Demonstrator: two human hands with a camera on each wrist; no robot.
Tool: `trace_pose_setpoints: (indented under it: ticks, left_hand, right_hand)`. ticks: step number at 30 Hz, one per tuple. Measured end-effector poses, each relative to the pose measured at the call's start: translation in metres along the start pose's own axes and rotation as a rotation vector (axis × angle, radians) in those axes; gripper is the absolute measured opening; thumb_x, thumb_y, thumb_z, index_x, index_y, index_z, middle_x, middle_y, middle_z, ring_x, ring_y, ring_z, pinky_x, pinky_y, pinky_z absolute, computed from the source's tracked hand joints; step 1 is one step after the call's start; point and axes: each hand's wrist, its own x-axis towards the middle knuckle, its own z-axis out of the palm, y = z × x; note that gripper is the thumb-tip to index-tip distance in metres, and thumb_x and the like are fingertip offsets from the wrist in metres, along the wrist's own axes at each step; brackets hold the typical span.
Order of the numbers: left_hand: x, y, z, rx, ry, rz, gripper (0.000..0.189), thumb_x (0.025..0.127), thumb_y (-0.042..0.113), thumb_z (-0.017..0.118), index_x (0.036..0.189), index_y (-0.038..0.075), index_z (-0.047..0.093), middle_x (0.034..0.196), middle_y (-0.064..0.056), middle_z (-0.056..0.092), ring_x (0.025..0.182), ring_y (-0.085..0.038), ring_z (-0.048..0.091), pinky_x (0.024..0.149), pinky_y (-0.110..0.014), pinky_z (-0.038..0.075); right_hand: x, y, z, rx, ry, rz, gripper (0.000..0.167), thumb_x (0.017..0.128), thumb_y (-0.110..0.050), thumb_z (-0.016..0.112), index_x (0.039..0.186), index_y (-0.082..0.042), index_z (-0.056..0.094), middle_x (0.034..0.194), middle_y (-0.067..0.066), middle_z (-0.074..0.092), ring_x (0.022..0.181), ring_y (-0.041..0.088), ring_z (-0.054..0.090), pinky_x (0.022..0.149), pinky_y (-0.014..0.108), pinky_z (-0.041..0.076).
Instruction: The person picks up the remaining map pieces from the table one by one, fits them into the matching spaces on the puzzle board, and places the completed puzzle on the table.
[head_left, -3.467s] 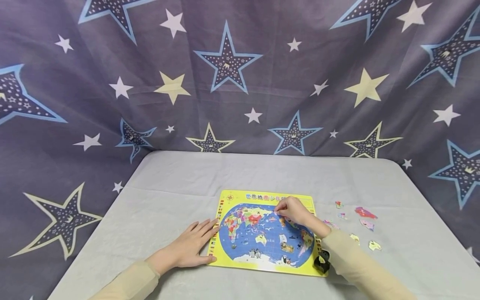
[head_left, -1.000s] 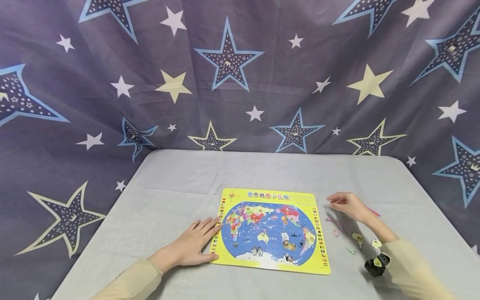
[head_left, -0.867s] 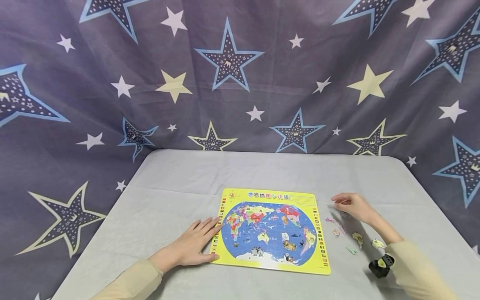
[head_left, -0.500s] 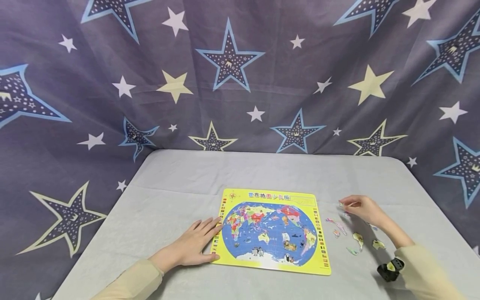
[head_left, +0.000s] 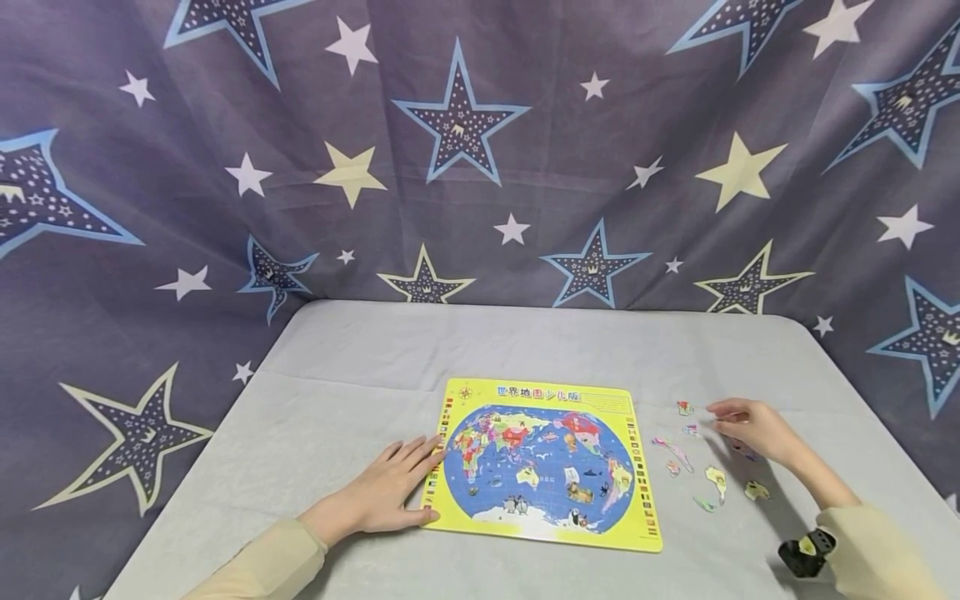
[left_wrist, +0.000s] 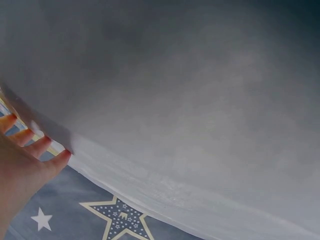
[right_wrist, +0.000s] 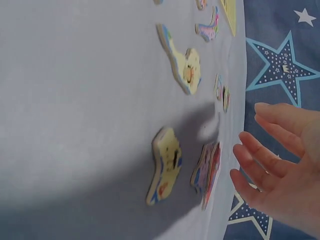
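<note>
A yellow-bordered world map puzzle board (head_left: 540, 537) lies on the table. My left hand (head_left: 378, 492) rests flat with its fingers on the board's left edge; in the left wrist view the fingers of the left hand (left_wrist: 25, 160) are spread. Right of the board, my right hand (head_left: 757, 429) hovers over loose puzzle pieces, and the right wrist view shows the right hand (right_wrist: 280, 155) with nothing between its parted fingers. A small red-and-green piece (head_left: 685, 407) lies just left of its fingertips. Below the hand are a pale yellow piece (head_left: 757, 490) and a purplish piece (head_left: 745, 451), partly covered.
Several more pieces lie between board and right hand: a long pink one (head_left: 678, 452), a yellow tapering one (head_left: 717, 482) and a green sliver (head_left: 703, 503). A black wrist camera (head_left: 806, 552) sits by the right sleeve. Behind the grey table (head_left: 375, 342) hangs a star-patterned curtain (head_left: 480, 217).
My right hand has left the board's upper part and moved right over the loose pieces, then farther right, uncovering the red-and-green piece. The left hand has stayed on the board's edge.
</note>
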Motion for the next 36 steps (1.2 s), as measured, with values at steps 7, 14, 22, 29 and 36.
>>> trace_pose_setpoints:
  ticks: [7,14,22,29,36]
  left_hand:
    - [-0.001,0.000,0.001,-0.004,0.021,0.007,0.081,0.080,0.067,0.036,0.139,0.012,0.027,0.145,-0.006,0.021,0.131,-0.028,0.021,0.100,-0.051,0.021]
    - [-0.001,0.000,0.003,0.004,0.033,0.017,0.081,0.080,0.067,0.036,0.140,0.012,0.027,0.146,-0.005,0.021,0.131,-0.028,0.021,0.100,-0.050,0.021]
    - [-0.001,0.000,0.002,-0.005,0.016,0.010,0.082,0.080,0.067,0.035,0.140,0.013,0.025,0.146,-0.005,0.019,0.132,-0.026,0.020,0.101,-0.049,0.019]
    - [-0.001,0.000,0.002,-0.005,0.016,0.010,0.081,0.080,0.067,0.035,0.141,0.013,0.025,0.147,-0.004,0.018,0.132,-0.026,0.019,0.101,-0.050,0.019]
    - [0.000,0.000,0.001,-0.004,0.002,0.003,0.082,0.080,0.068,0.034,0.141,0.013,0.025,0.147,-0.004,0.018,0.132,-0.026,0.018,0.102,-0.049,0.018]
  right_hand:
    - [-0.002,0.009,-0.003,-0.014,0.042,-0.041,0.024,0.078,-0.002,0.061,0.099,0.010,0.061,0.089,0.021,0.064,0.073,0.006,0.056,0.060,0.022,0.046]
    - [-0.005,0.016,-0.003,-0.042,0.047,-0.037,0.025,0.077,-0.001,0.062,0.098,0.011,0.060,0.090,0.022,0.063,0.078,0.030,0.059,0.061,0.023,0.045]
    - [-0.005,0.022,-0.003,-0.052,0.041,0.023,0.028,0.077,-0.003,0.062,0.100,0.013,0.059,0.095,0.028,0.060,0.083,0.039,0.058,0.061,0.026,0.046]
    - [-0.003,0.026,-0.002,-0.081,0.051,0.040,0.030,0.077,-0.005,0.063,0.100,0.014,0.058,0.096,0.031,0.058,0.084,0.041,0.056,0.069,0.045,0.046]
    - [-0.002,0.032,-0.001,-0.091,0.045,0.038,0.032,0.076,-0.005,0.065,0.099,0.015,0.057,0.090,0.026,0.060,0.073,0.020,0.055,0.058,0.025,0.043]
